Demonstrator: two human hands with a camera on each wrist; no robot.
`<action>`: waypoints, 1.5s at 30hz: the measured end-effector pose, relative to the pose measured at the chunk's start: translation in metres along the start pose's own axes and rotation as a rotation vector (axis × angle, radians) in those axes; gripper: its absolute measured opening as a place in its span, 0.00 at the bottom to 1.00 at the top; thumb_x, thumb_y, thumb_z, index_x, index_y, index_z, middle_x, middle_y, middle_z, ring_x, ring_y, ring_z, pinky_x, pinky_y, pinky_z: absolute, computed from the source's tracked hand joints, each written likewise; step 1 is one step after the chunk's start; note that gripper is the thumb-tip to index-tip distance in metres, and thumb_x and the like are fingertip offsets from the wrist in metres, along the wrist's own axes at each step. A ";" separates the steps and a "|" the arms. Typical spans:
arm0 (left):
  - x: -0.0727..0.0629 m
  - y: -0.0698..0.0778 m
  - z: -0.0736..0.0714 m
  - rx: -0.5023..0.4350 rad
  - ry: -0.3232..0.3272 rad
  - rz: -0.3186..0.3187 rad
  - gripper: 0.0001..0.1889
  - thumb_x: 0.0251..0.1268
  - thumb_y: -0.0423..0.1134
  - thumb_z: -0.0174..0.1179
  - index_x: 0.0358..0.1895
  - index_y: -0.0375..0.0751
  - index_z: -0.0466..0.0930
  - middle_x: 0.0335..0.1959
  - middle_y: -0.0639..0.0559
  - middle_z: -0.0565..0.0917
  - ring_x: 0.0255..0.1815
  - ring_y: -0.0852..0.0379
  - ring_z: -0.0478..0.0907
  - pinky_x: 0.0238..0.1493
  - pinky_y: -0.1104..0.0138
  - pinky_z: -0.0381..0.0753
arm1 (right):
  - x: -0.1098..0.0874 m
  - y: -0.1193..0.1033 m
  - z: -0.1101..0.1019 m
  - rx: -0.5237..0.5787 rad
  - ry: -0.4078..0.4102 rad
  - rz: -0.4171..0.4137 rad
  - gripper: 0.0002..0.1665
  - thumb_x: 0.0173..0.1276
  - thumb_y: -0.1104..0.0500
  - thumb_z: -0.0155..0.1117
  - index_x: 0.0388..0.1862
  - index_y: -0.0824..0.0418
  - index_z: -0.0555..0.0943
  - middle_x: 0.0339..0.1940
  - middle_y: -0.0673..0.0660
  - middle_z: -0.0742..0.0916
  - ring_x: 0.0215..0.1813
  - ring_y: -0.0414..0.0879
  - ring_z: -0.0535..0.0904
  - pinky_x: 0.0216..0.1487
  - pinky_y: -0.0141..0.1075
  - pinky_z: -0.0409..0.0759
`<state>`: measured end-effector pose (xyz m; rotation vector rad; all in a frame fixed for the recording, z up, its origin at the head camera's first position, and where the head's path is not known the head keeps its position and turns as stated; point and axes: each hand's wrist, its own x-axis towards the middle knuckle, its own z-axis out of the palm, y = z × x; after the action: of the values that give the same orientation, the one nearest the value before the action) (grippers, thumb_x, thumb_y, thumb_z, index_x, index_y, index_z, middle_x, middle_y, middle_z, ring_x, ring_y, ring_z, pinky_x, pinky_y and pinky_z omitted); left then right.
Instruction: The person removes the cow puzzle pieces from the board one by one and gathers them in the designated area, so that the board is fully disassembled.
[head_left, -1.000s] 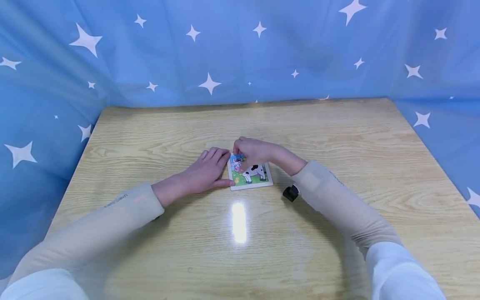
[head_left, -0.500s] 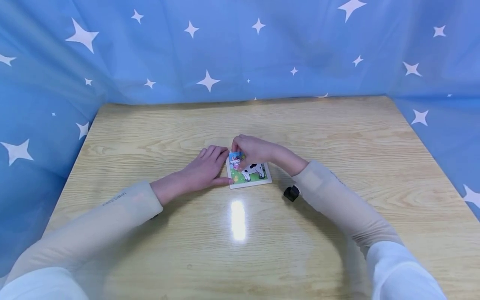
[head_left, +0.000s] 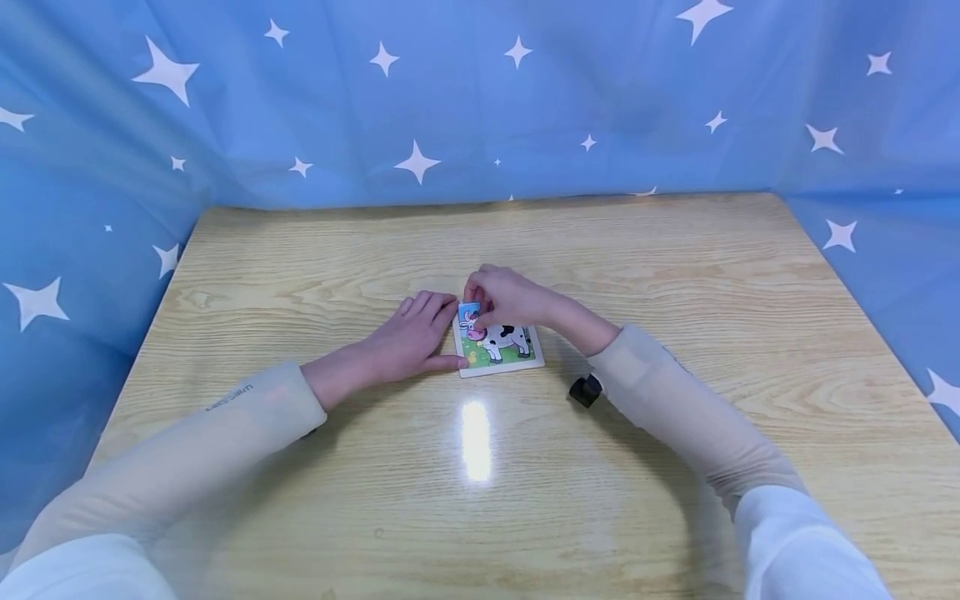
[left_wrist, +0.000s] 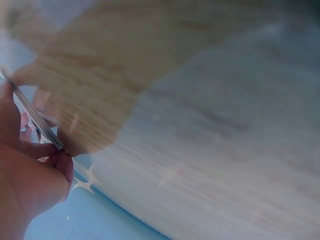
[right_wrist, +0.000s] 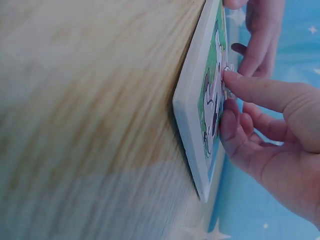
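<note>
A cow jigsaw puzzle [head_left: 507, 343] in a white-rimmed board lies mid-table. My left hand [head_left: 411, 340] rests along its left side, the thumb on the near-left corner and the fingers at the far-left corner. In the left wrist view the board's edge [left_wrist: 37, 117] runs between that thumb and the fingers. My right hand [head_left: 510, 298] is over the board's far side, hiding part of the picture. The right wrist view shows its thumb and index finger pinching a small puzzle piece [right_wrist: 228, 82] right at the picture surface.
The wooden table [head_left: 337, 500] stretches around the board, with a bright light reflection in front. A blue star-patterned curtain [head_left: 480, 100] hangs behind and at both sides. A black wrist device [head_left: 586, 390] sits under the right sleeve.
The right hand has lifted and shifted slightly, showing more of the cow's head. The left hand stays at the board's left side. The whole view has tilted a little.
</note>
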<state>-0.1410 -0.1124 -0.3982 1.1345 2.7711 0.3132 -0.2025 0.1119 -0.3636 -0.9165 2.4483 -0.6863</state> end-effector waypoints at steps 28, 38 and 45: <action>0.001 -0.003 0.000 -0.018 -0.016 -0.001 0.50 0.81 0.62 0.63 0.83 0.20 0.60 0.82 0.29 0.65 0.80 0.35 0.61 0.80 0.44 0.63 | -0.021 0.024 -0.019 0.256 0.096 0.017 0.03 0.80 0.69 0.70 0.46 0.64 0.83 0.42 0.60 0.91 0.48 0.56 0.88 0.53 0.44 0.82; 0.001 -0.003 0.001 -0.040 -0.028 -0.002 0.50 0.82 0.62 0.63 0.84 0.21 0.59 0.83 0.29 0.64 0.81 0.35 0.60 0.81 0.44 0.62 | -0.031 0.039 -0.025 0.245 0.123 0.049 0.03 0.80 0.69 0.69 0.46 0.64 0.83 0.42 0.60 0.88 0.49 0.57 0.87 0.55 0.45 0.83; 0.000 -0.002 0.000 -0.044 -0.041 -0.012 0.51 0.82 0.62 0.63 0.85 0.21 0.58 0.84 0.29 0.63 0.82 0.35 0.59 0.82 0.45 0.61 | -0.038 0.043 -0.030 0.264 0.115 0.098 0.03 0.82 0.69 0.66 0.50 0.69 0.82 0.44 0.62 0.87 0.46 0.56 0.87 0.51 0.43 0.86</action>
<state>-0.1427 -0.1139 -0.3985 1.1006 2.7212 0.3443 -0.2134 0.1754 -0.3573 -0.6670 2.4057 -1.0224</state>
